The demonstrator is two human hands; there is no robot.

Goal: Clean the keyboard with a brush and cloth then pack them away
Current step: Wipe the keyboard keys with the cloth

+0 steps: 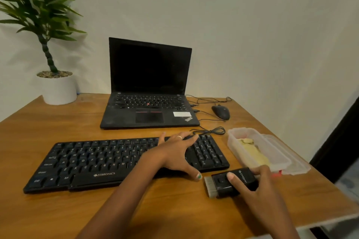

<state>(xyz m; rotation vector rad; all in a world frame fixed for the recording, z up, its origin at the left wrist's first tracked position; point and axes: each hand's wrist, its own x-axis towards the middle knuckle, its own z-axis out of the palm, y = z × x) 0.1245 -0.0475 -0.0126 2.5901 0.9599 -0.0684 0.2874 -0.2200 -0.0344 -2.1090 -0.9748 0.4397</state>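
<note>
Lying under curled fingers [236,178]: brush [231,182]

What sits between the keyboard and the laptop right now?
Head view: only a looped black cable near the keyboard's right end; otherwise bare wooden desk up to the laptop.

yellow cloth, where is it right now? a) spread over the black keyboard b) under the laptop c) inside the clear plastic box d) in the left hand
c: the yellow cloth lies inside the clear plastic box to the right of the black keyboard, while the right hand holds the black brush.
</note>
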